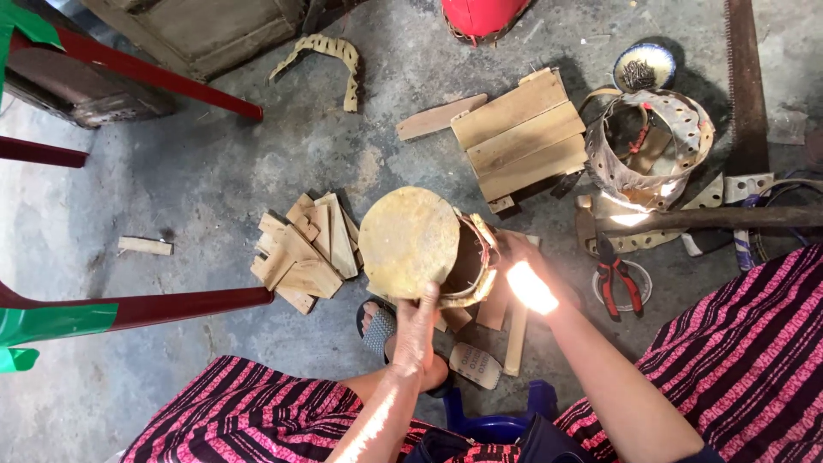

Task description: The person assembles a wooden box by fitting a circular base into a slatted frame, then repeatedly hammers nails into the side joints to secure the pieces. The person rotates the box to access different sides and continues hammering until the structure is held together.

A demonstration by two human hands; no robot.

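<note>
I hold a round drum-like container (410,240) tipped on its side, its flat yellowish disc face turned up and its open woven-rimmed end pointing right. My left hand (417,330) grips the lower edge of the disc. On the open rim at the right, my right hand (525,273) holds on, half washed out by a bright patch of sun. The container hangs over the concrete floor (214,171), above my sandalled foot (381,330). My knees in pink and black striped cloth (249,411) frame the bottom.
A heap of small wood offcuts (304,253) lies at the left. A slatted wooden board (521,137), a perforated metal ring (656,150), red pliers (619,283), a hammer handle (711,219), a bowl of nails (643,69) and a saw blade (744,86) lie to the right. Red chair legs (171,81) stand left.
</note>
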